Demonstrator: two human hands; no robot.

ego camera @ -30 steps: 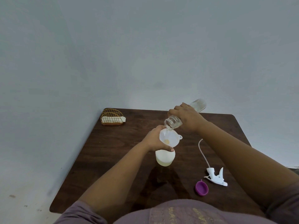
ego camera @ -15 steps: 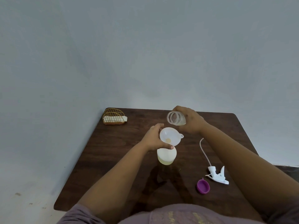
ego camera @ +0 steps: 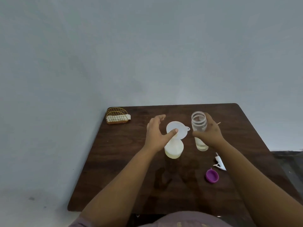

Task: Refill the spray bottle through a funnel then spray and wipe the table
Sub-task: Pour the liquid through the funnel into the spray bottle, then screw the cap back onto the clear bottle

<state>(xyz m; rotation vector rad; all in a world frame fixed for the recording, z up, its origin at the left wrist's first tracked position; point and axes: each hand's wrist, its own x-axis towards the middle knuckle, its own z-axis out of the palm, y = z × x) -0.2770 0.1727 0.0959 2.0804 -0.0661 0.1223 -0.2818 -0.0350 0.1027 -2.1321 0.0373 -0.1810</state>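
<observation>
The white spray bottle (ego camera: 173,149), holding pale yellowish liquid, stands mid-table with a white funnel (ego camera: 177,129) in its neck. My left hand (ego camera: 155,134) has its thumb on the funnel's rim, and its fingers are spread and off the funnel. My right hand (ego camera: 210,133) grips a clear refill bottle (ego camera: 198,122), which stands upright and uncapped on the table just right of the funnel. A little liquid shows at that bottle's bottom. The white trigger spray head (ego camera: 220,163) lies on the table near my right forearm, partly hidden by it.
A purple cap (ego camera: 212,176) lies open side up, front right on the dark wooden table (ego camera: 114,169). A gold wire holder with white napkins (ego camera: 117,116) sits at the far left corner. A pale wall rises behind the table.
My right hand tipped the clear bottle back from pouring and set it upright beside the funnel. My left hand's fingers have come off the funnel, leaving only the thumb on it.
</observation>
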